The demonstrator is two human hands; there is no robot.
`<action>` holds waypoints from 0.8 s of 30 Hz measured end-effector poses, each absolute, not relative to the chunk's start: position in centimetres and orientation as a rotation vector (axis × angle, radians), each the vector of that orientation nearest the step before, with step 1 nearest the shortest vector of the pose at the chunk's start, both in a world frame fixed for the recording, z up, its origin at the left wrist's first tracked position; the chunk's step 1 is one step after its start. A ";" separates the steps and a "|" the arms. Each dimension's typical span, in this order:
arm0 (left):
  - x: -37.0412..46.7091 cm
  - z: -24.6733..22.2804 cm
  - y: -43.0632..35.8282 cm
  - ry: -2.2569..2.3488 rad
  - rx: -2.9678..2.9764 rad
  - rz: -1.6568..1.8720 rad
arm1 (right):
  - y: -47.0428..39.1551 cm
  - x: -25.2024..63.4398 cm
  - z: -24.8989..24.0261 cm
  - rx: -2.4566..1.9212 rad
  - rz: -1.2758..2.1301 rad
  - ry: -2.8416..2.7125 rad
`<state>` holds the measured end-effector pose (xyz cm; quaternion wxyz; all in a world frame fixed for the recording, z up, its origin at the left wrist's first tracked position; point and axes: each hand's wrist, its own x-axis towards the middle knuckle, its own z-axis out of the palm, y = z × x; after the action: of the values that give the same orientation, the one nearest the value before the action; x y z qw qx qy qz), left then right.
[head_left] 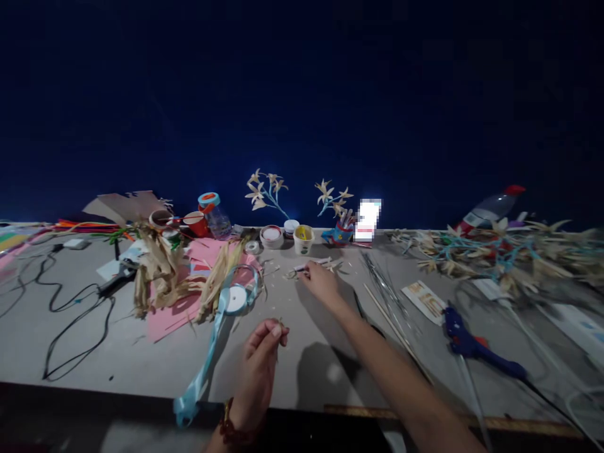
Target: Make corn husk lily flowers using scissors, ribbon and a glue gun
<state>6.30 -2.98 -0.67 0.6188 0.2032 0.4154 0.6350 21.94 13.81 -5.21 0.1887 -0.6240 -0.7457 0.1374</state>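
Near the table's front edge my left hand (263,352) is closed in a pinch. A tiny pale bit (281,322) shows at its fingertips, too small to name. Farther forward, my right hand (321,284) reaches down to the tabletop, with its fingers closed at some small whitish slender pieces (325,260). Its fingertips partly cover what they touch. To the left of both hands lies a roll of light blue ribbon (236,299), its loose end trailing over the front edge. Dried corn husks (160,274) lie on pink paper (165,324) beyond it.
Two husk-flower stems (271,194) stand at the back near tubs (303,240) and a lit phone (368,220). Wires (387,286) lie right of my right arm, then a blue glue gun (472,346) with its cord. More flower stems (472,245) are heaped far right; a black cable (50,340) loops left.
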 end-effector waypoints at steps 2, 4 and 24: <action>5.7 -0.9 -2.9 0.970 0.448 1.477 | 14.1 21.5 -5.7 -1.769 0.380 -2.092; 5.5 -1.0 -2.8 0.972 0.435 1.473 | 14.2 21.5 -6.0 -1.762 0.383 -2.094; 7.8 -0.5 -0.4 0.919 0.683 1.446 | 3.8 24.3 2.4 -1.009 0.364 -2.065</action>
<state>7.82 -0.41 -0.52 0.6040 0.2953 0.3972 0.6247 24.29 3.77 2.36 0.3962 -0.3981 -0.8148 0.1438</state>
